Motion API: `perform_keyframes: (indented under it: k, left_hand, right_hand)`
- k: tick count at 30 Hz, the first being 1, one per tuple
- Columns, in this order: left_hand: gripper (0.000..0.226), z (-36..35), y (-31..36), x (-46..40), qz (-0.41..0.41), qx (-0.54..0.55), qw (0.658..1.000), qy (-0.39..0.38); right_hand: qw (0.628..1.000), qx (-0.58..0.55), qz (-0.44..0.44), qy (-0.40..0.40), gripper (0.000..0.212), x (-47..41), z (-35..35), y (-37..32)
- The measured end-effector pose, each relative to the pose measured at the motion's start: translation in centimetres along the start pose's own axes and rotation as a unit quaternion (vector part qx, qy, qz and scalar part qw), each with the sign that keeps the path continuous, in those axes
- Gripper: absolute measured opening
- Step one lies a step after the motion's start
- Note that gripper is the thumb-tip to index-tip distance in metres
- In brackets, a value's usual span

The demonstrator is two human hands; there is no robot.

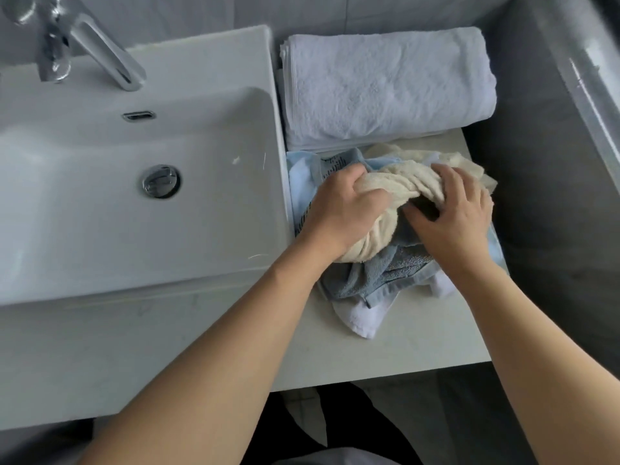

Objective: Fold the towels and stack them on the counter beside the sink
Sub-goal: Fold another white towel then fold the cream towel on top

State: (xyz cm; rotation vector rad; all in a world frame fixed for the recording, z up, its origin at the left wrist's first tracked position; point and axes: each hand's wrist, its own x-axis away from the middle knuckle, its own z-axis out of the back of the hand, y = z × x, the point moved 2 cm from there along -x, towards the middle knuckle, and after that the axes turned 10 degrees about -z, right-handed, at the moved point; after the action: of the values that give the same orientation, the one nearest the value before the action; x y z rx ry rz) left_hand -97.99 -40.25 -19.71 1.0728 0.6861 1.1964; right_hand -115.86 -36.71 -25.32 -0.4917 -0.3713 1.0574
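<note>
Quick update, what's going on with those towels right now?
Both hands, left hand and right hand, gripping cream towel. It sits twisted atop unfolded pile. Folded white towel behind. Nothing blocking.

Count, head view: 2 hands, left hand (339,209) and right hand (453,213), both on the pile; 1 sink (100,209) with 1 tap (97,45), 1 drain plug (160,181), 1 overflow slot (138,115); 1 folded white towel (385,88) at back of 1 counter (419,340); loose pile: 1 cream towel (385,193), 1 grey-blue towel (379,276), 1 light blue towel (302,176), 1 white towel (362,320) — 5 towels visible, more underneath can't tell
</note>
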Motion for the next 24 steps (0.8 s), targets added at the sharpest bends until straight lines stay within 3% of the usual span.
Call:
perform_keyframes:
  k: [4,7,11,15,18,20,24]
  left_hand:
    - [0.018,2.1,1.0,2.6,0.026,0.195,0.98,0.038]
    - [0.016,3.7,0.6,3.7,0.055,0.281,0.956,0.057]
    - [0.044,6.3,-0.2,4.8,0.112,0.267,0.957,0.02]
    - [0.048,10.0,-1.8,6.2,0.103,0.232,0.967,-0.027]
    - [0.016,13.1,-3.2,8.0,0.086,0.206,0.974,0.042]
    - [0.011,15.5,-4.4,9.6,0.072,0.181,0.977,0.083]
    - [0.011,21.7,-7.4,13.2,0.065,0.156,0.979,0.118]
  right_hand:
    - [0.998,-0.052,0.014,-0.02,0.058,-0.9,1.6,-1.0]
    - [0.996,-0.067,0.046,-0.036,0.049,-0.3,1.4,-2.5]
    - [0.994,-0.109,0.009,-0.012,0.034,1.4,0.5,-4.7]
    - [0.987,-0.158,0.026,-0.006,0.03,3.3,0.9,-7.9]
    - [0.966,-0.234,0.016,-0.112,0.027,4.7,0.8,-11.8]
    - [0.944,-0.249,0.009,-0.217,0.035,5.9,0.2,-14.6]
    - [0.916,-0.255,-0.002,-0.31,0.035,9.4,-2.3,-19.8]
